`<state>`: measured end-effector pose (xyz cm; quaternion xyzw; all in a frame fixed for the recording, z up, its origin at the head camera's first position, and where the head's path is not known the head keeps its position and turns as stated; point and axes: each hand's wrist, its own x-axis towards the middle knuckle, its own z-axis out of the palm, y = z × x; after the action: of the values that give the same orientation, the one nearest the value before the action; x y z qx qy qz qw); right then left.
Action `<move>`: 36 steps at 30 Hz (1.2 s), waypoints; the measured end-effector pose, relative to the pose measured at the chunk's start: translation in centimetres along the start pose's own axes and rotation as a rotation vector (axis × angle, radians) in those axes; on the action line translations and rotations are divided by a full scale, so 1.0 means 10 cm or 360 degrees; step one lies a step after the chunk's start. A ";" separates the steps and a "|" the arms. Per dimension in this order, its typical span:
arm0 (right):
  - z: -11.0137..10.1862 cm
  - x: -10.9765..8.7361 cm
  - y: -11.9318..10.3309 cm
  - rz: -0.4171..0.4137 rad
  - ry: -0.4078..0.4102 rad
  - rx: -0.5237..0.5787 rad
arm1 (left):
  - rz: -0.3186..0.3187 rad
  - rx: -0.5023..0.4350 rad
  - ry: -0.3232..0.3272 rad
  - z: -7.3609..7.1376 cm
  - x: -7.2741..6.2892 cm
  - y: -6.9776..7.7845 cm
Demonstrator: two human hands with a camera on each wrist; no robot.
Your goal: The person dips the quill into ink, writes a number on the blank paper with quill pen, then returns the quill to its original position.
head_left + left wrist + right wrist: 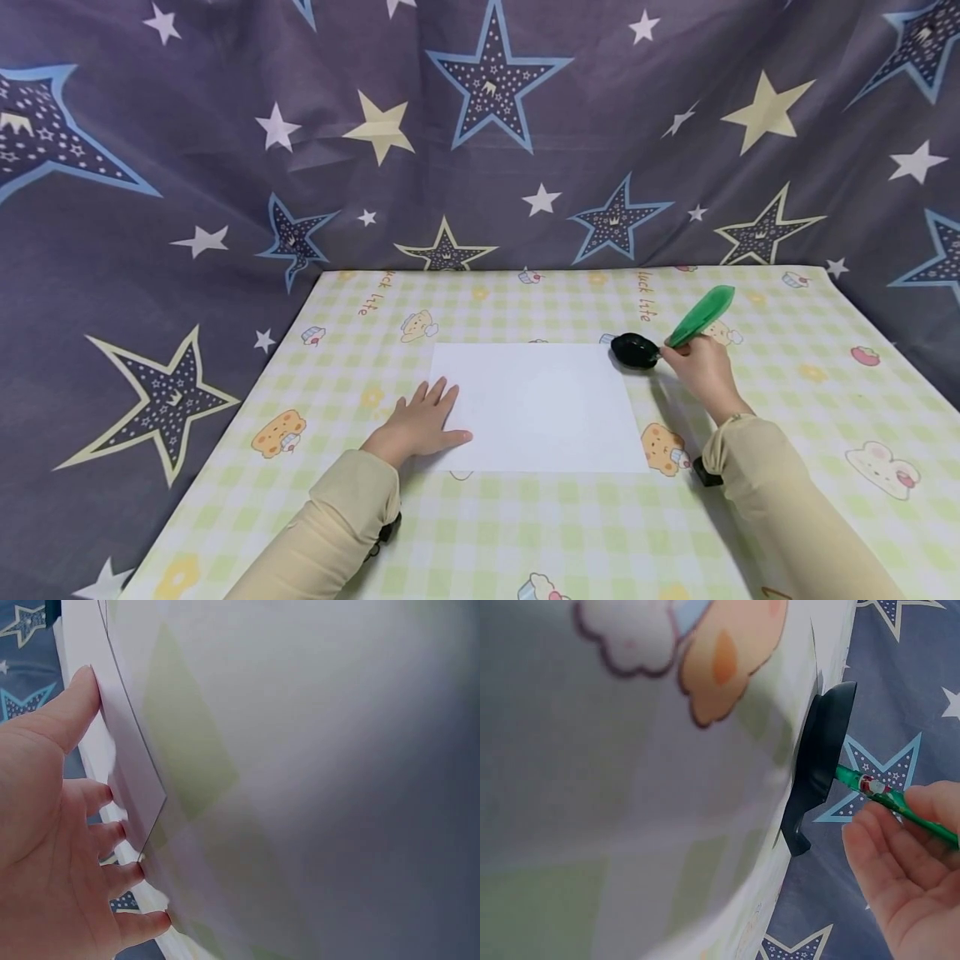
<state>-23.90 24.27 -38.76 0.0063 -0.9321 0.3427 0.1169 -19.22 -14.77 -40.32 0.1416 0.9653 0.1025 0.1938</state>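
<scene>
A sheet of white paper (547, 408) lies on the table. My left hand (420, 425) rests with spread fingers over its left edge; the left wrist view shows the fingertips (124, 829) along the paper's edge and corner. Up at the paper's far right corner sits a glossy black oval stand (634, 351), seen from the side as a dark dish shape with a narrow end. In my right hand (705, 371) a green pen (702, 313) with a leaf-shaped top is pinched between thumb and fingers. Its lower end, banded with a small printed pattern, meets the black stand in the right wrist view.
A checked cloth (510, 533) with cartoon prints covers the table. Behind and to both sides hangs a dark curtain (450, 183) with stars. Black wrist devices show under both sleeves, such as the right one (707, 472).
</scene>
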 end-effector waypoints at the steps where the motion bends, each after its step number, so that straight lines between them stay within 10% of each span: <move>1: -0.01 0.00 0.00 0.0003 -0.0001 0.0006 | 0.0000 0.0000 0.0001 0.00 0.00 0.00; 36: 0.02 0.09 -0.58 -0.0207 0.0148 0.0100 | -0.0010 -0.0002 0.0002 0.02 0.01 -0.03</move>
<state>-24.30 19.75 -35.00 0.0545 -0.9122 0.3633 0.1817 -19.32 -15.04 -40.58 0.1384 0.9658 0.1025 0.1937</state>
